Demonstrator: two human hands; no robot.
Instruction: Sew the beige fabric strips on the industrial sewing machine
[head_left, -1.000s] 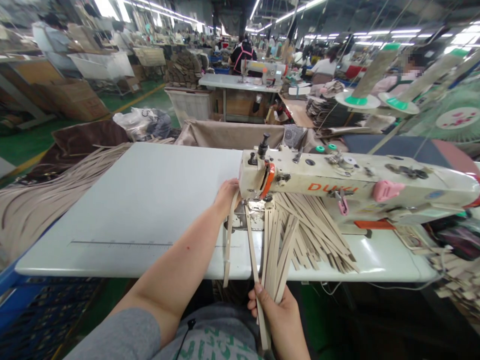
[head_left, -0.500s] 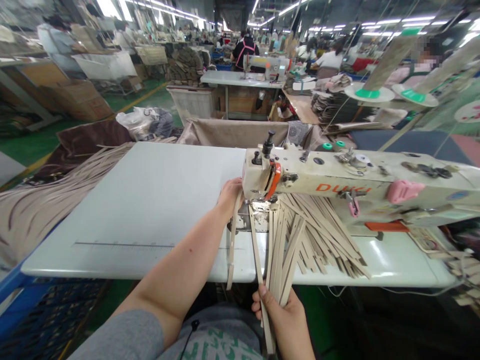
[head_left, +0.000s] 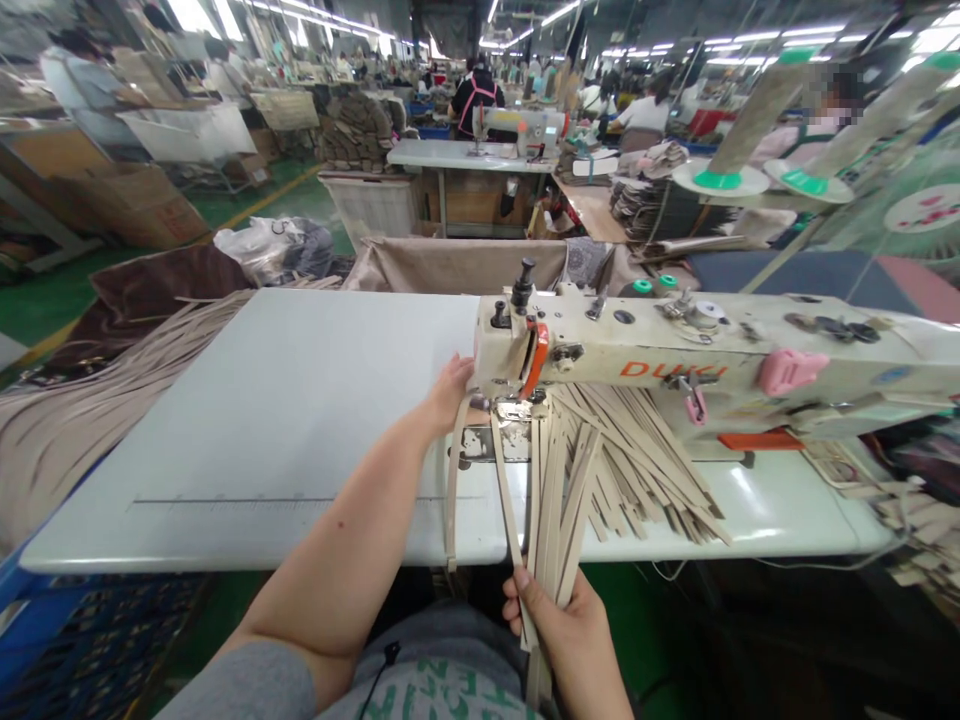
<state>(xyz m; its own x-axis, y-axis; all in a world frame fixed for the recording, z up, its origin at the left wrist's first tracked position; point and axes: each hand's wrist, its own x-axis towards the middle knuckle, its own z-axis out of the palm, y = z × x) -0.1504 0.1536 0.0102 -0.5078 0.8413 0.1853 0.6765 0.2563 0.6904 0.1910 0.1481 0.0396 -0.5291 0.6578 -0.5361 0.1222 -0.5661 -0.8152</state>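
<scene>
Strips [head_left: 507, 480], narrow + beige, lie betw. & around both hands. L to R: L hand [head_left: 451, 388] is up by the sewing machine [head_left: 592, 370] head, fingertips partly hidden; can't tell if they pinch anything. Hanging strip [head_left: 453, 505] drops just below that hand, tip past the front edge of the table [head_left: 300, 400]. R of it, one strip runs from under the machine head down to R hand [head_left: 559, 615], thumb over fingers, clamped on it + a bunch. Loose pile [head_left: 660, 480] is up & right of R grip, on the tabletop. To do it well, I'd guess: hold the strip straight, lightly taut, no tugging; L fingers clear of the needle area; spare strips fanned R so none slips under w/ it.
</scene>
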